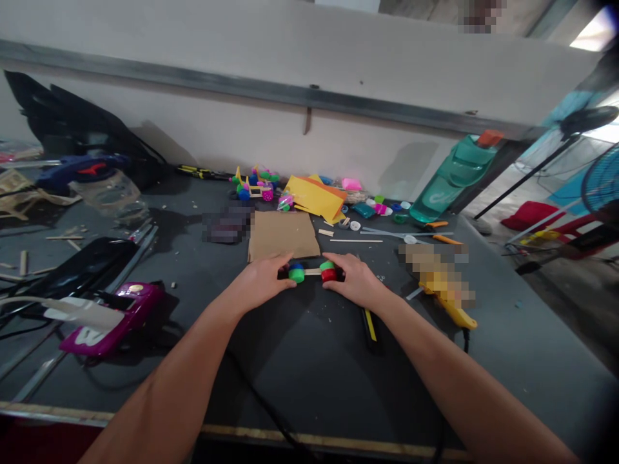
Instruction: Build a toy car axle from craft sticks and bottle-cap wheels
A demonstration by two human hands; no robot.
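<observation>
A small assembly of coloured bottle caps joined by a pale wooden stick (312, 272) is between my hands on the dark table. At its left end sit a blue cap and a green cap (296, 276); at its right end, a green cap and a red cap (328, 275). My left hand (265, 280) grips the left caps between thumb and fingers. Around the right caps, my right hand (356, 278) is closed in the same way. Directly behind lies a flat piece of cardboard (284, 234). A black and yellow cutter knife (370, 325) lies beside my right wrist.
A yellow glue gun (449, 303) with a cord lies right. Left are a purple power strip (118, 319), a blue tool (82, 173) and wood scraps. Along the back stand a colourful model (254, 187), yellow paper (314, 198) and a teal bottle (449, 180). Black cable crosses the front.
</observation>
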